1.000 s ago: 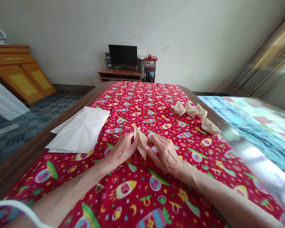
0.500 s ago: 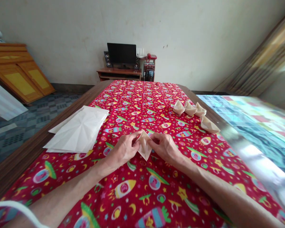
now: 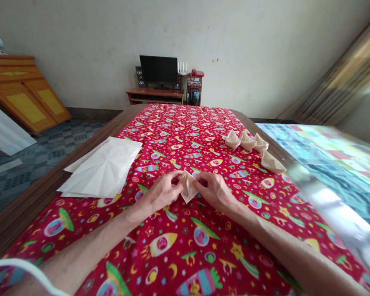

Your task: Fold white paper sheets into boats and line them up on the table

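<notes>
A small folded paper piece [image 3: 187, 188], cream and diamond-shaped with creases down its middle, is held just over the red patterned cloth [image 3: 185, 242]. My left hand [image 3: 165, 188] pinches its left side between thumb and fingers. On the other side, my right hand [image 3: 214, 188] grips the right edge in the same way. Creased paper sheets [image 3: 103, 168] lie stacked to the left. Several folded paper boats [image 3: 247, 141] stand at the right, one of them [image 3: 273, 162] nearer to me.
The cloth covers a long brown table [image 3: 89, 142]. Beyond its far end is a low stand with a monitor [image 3: 158, 69], speakers and a red telephone [image 3: 197, 74]. A bed with a patterned cover [image 3: 323, 164] lies to the right. A white cable [image 3: 24, 267] crosses the lower left corner.
The lower tip of the folded paper has risen slightly and moved a little left, and its shape looks shorter. Both hands keep their pinch, the left fingers shifting slightly.
</notes>
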Demonstrator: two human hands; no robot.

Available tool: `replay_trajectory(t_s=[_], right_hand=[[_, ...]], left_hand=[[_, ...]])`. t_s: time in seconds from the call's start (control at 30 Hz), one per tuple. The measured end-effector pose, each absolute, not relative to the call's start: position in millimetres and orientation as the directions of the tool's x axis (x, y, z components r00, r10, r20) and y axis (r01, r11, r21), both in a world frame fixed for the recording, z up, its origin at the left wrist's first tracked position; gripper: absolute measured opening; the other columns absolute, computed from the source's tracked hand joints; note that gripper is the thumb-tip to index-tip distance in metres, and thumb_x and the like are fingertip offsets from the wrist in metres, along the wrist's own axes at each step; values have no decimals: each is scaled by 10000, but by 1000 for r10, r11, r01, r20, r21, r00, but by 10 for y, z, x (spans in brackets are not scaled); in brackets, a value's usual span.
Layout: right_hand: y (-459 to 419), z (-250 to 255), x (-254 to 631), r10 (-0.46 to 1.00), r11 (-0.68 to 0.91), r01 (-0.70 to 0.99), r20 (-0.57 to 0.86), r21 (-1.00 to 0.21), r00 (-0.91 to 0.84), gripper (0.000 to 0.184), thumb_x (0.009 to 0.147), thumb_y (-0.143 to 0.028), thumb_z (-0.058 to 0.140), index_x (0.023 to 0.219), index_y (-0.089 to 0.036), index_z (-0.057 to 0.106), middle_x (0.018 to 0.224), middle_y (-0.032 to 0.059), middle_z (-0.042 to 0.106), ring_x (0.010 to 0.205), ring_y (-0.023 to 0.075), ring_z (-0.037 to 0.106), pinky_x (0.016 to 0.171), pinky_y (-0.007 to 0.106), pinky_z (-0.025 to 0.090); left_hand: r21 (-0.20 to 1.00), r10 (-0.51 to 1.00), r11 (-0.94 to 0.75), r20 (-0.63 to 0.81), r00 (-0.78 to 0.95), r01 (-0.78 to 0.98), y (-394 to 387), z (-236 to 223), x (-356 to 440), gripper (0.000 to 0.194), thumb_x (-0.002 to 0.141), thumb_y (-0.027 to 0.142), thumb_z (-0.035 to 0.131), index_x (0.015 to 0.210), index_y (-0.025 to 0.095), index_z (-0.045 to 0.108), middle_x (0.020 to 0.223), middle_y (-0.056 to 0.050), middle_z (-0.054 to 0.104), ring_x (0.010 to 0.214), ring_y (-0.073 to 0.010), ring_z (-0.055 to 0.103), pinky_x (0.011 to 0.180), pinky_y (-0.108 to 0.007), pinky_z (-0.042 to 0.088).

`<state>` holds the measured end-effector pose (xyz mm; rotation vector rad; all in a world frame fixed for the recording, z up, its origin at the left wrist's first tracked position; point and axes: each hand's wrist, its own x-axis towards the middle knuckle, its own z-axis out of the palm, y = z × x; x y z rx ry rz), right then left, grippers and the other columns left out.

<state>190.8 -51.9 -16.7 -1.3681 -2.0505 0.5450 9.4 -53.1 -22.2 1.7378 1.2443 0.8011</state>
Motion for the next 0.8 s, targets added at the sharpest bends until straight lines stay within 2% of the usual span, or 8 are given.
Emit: replay_trajectory(t_s=[0.13,0.2,0.33,0.43,0.53,0.6,0.7,0.8], right_hand=[[-535,-161,1905,926,377,665,239,-644,-293,227,806,-256,503,607,-160,558,525,-36,517,483,72,423,482,188,289],[-540,-156,1905,927,375,667,237,-644,-293,237,807,-259,502,594,-160,541,517,-37,501,479,69,412,476,187,280],[-530,-173,1905,925,379,674,246,-635,-289,244,807,-267,507,589,-162,531,505,-42,475,468,64,390,464,189,261],[-518,-205,1903,928,371,699,246,-612,-278,246,803,-266,522,578,-166,518,502,-43,467,465,65,390,461,191,264],[-543,-209,1902,918,395,721,274,-570,-286,212,820,-258,522,625,-176,539,521,-38,494,473,78,429,471,196,302],[-591,-179,1902,867,486,704,391,-519,-310,129,847,-268,518,792,-177,590,649,-7,587,576,109,522,551,211,385],[-681,-115,1900,703,666,658,591,-353,-394,253,885,-304,514,1091,-165,558,908,67,641,829,166,583,741,265,441],[-734,-108,1892,608,734,657,597,-172,-523,242,917,-290,475,1110,-184,575,852,59,645,777,159,579,698,255,434]], left_hand=[[807,954,-254,119,274,533,-505,-217,96,289,728,194,523,989,134,633,829,-44,698,696,-160,650,653,-237,517],[766,954,-268,129,270,584,-487,-213,87,310,726,197,521,1006,128,637,863,-58,701,761,-183,654,706,-259,516],[768,961,-235,92,262,596,-477,-170,64,385,723,220,519,1079,117,622,861,-58,697,773,-194,649,706,-264,511],[791,957,-218,59,284,572,-490,-123,60,358,713,236,522,1030,128,649,827,-38,694,775,-192,641,697,-250,503],[818,954,-194,27,300,542,-508,-96,65,305,707,220,506,949,132,667,758,-17,684,697,-168,620,599,-217,475],[837,953,-175,12,303,518,-512,-100,65,274,728,242,499,911,132,671,715,-9,671,625,-145,592,531,-200,437],[870,945,-140,-25,325,473,-500,-140,47,308,764,339,516,928,129,669,704,-10,660,593,-133,569,493,-190,398],[876,946,-105,-57,318,470,-476,-194,24,395,769,435,535,969,118,662,642,-3,626,534,-122,529,458,-187,358]])
